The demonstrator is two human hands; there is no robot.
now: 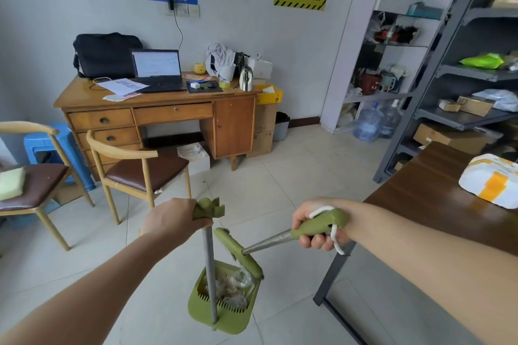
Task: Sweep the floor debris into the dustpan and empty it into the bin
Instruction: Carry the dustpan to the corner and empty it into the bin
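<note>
A green dustpan (204, 314) hangs low in front of me on a grey upright handle. My left hand (171, 221) grips the green top of that handle. Clear plastic wrappers and crumpled debris (232, 286) lie inside the pan. My right hand (316, 227) holds the green grip of a short broom with a white cord looped by my fingers. The broom's green head (238, 252) rests over the pan's mouth, its dark bristles against the debris. A grey bin (281, 127) with a black liner stands far off beside the wooden desk.
Two wooden chairs (140, 168) and a blue stool (56, 143) stand at left before the desk (168, 109). A brown table (420, 190) with dark metal legs sits close at right. Grey shelving (448, 92) and water jugs (367, 123) line the right wall. Pale tiled floor lies between.
</note>
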